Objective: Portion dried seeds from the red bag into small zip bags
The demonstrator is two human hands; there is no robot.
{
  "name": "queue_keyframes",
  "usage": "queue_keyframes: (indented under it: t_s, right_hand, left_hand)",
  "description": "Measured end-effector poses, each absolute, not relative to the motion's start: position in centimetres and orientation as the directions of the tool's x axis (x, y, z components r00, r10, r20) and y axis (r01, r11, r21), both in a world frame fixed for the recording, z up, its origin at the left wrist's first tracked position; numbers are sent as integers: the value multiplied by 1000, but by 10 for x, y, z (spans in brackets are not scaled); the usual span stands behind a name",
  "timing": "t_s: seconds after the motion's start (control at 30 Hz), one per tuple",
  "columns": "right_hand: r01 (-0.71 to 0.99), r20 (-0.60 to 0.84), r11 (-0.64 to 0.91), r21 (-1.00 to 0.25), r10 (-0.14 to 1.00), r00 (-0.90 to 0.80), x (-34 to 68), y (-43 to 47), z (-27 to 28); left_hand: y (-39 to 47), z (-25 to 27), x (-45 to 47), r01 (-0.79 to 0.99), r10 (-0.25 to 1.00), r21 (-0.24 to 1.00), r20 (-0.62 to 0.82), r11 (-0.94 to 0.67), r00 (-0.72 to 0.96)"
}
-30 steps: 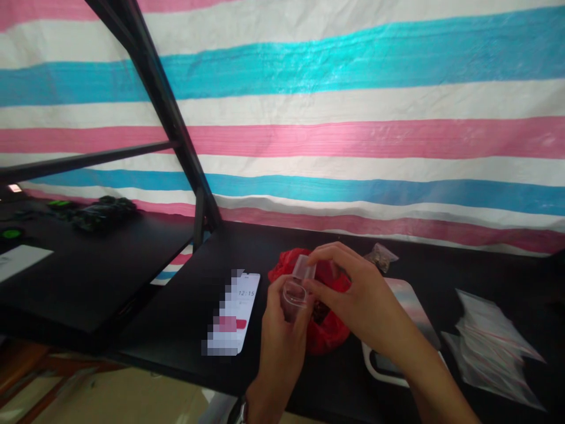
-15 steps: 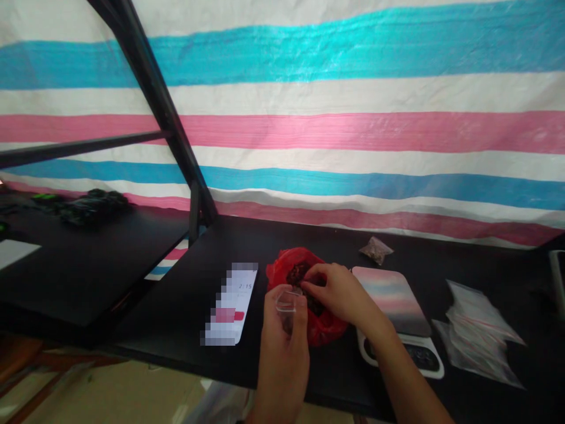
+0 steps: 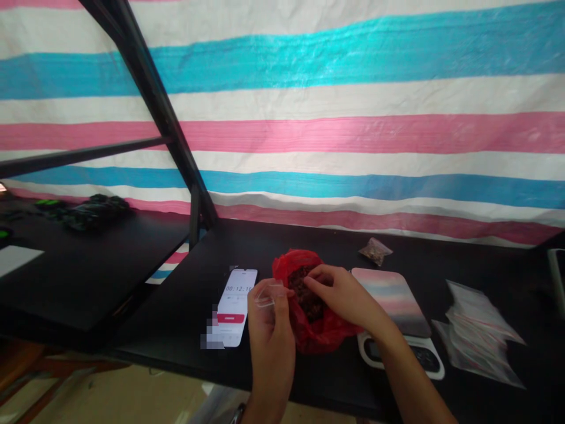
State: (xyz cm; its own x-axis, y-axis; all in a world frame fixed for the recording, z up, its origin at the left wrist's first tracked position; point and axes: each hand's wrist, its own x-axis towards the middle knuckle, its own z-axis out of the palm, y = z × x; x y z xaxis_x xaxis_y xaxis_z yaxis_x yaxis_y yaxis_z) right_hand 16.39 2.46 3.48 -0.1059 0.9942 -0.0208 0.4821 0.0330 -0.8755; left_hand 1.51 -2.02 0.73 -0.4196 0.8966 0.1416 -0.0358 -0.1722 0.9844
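My left hand (image 3: 271, 338) is closed around a small clear plastic bag (image 3: 270, 293), its mouth showing between thumb and fingers. Just right of it lies an opened red plastic bag (image 3: 324, 340) full of dark brown dried bits (image 3: 302, 282). Over these bits my right hand (image 3: 339, 291) has thumb and fingers pinched together; whatever is between the fingertips is too small to make out. Beside the right forearm sits a kitchen scale (image 3: 391, 294) with a shiny plate, its display partly behind the arm.
Left of the hands lies a phone (image 3: 233, 303) with a running timer. A filled small bag (image 3: 375, 252) is behind the scale. Flat zip bags (image 3: 479, 335) are piled at the right. A black metal frame (image 3: 163, 106) rises at the left, before a striped sheet (image 3: 353, 135).
My left hand has moved a little left with the clear bag, away from the red bag's opening. The right hand stays over the brown bits, which show more now.
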Motion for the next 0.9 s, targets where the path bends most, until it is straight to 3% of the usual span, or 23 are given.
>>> queue_keyframes:
  t_s: [0.2,0.43,0.63,0.9]
  right_hand:
    - [374,25,31,-927,999,-20,178,22,44]
    - [356,221,186,-916,974,60,174,2,72]
    - [557,406,386,-735,909,-95,165,-15,86]
    - [541,480,474,-695,866,-142,164,-18,87]
  left_hand:
    - [-18,9,18,103,869,952,307,-290,-388]
    - [-16,-5,23,240,949,955,228,-174,-218]
    - [-15,-10,29,172,956,970,208,-173,-209]
    - [-15,-8,29,95,948,975,220,-203,-230]
